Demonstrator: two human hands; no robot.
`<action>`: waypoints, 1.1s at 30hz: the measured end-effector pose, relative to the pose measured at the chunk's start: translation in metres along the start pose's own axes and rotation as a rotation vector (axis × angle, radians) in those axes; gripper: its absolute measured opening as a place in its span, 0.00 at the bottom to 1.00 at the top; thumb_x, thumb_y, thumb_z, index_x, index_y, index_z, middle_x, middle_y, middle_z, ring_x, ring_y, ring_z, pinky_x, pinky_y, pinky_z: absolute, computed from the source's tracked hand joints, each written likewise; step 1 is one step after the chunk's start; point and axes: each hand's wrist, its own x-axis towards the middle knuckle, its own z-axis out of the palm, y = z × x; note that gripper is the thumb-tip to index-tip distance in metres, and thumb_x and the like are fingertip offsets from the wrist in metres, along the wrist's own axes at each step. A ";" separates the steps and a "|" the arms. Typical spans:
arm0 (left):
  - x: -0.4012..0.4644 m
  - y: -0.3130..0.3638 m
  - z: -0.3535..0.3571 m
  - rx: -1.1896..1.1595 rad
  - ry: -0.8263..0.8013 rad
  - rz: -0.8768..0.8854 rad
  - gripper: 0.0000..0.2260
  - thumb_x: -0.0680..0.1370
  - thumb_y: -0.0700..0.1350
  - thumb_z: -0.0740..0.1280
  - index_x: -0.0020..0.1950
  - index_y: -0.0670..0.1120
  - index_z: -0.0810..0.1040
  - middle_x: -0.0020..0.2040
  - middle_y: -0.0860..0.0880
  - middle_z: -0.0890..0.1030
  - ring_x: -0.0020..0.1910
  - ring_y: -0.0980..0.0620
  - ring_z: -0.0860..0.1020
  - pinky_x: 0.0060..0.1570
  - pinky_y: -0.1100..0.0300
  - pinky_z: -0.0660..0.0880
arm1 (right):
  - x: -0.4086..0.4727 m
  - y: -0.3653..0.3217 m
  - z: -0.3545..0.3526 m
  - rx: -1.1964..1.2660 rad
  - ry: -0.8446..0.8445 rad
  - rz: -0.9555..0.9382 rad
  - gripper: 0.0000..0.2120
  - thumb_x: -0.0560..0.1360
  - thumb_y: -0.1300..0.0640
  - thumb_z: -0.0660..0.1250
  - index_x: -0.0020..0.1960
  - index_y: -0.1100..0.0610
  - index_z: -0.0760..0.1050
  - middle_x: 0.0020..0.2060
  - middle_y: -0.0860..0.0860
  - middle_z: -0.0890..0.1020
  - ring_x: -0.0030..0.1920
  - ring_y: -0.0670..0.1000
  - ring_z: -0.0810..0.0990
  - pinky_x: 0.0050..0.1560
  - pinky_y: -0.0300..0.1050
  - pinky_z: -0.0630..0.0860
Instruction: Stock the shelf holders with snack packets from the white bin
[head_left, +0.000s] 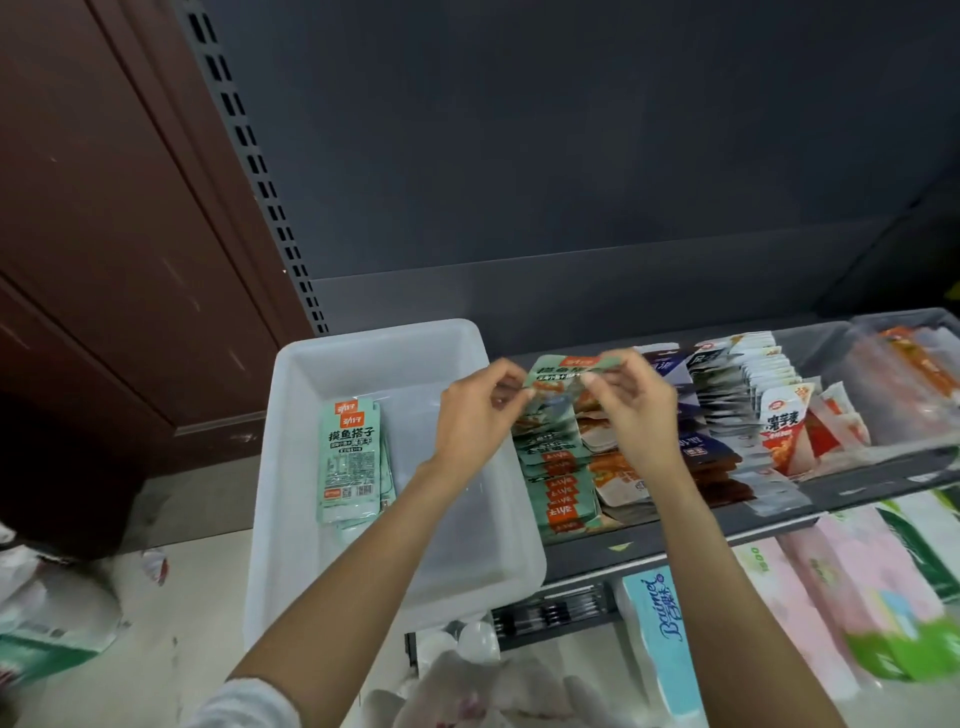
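Above the leftmost row of the shelf holder (810, 501), in the head view, the person is holding a green snack packet (563, 375) between both hands. The left hand (475, 415) is pinching its left edge and the right hand (636, 410) is pinching its right edge, so neither hand is free or clenched on nothing. The packet is hovering just over the green stack (558, 483) of matching packets already lying overlapped in that row, beside the orange packets (621, 478). To do this step well, the person is probably needing to keep the packet level, line it up with the row beneath, and lower it behind the others so the printed faces are overlapping evenly rather than spilling into the neighbouring row. Beside the shelf, the white bin (363, 343) is holding a small pile of remaining packets (350, 457) against its left wall, so more trips are looking likely. Tissue packs (657, 639) are lying on the lower shelf.
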 end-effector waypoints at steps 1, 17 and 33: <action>-0.001 -0.006 0.003 0.053 -0.038 -0.035 0.05 0.74 0.45 0.71 0.47 0.46 0.79 0.44 0.54 0.82 0.41 0.58 0.80 0.42 0.68 0.77 | 0.001 0.008 0.002 -0.035 -0.030 0.026 0.06 0.75 0.64 0.67 0.48 0.55 0.74 0.43 0.44 0.81 0.46 0.42 0.81 0.47 0.38 0.79; -0.009 -0.018 -0.002 0.262 0.123 0.000 0.03 0.76 0.47 0.65 0.47 0.51 0.79 0.41 0.58 0.80 0.39 0.59 0.76 0.36 0.62 0.73 | 0.004 0.009 0.015 -0.653 -0.079 -0.335 0.05 0.73 0.63 0.68 0.47 0.56 0.79 0.41 0.49 0.82 0.45 0.51 0.77 0.46 0.49 0.76; -0.085 -0.136 -0.065 0.677 -0.382 -0.643 0.35 0.76 0.54 0.62 0.77 0.44 0.49 0.76 0.43 0.53 0.75 0.45 0.52 0.71 0.53 0.56 | -0.025 0.028 0.229 -0.521 -0.811 0.145 0.24 0.76 0.58 0.63 0.71 0.58 0.66 0.63 0.61 0.73 0.64 0.59 0.71 0.62 0.46 0.65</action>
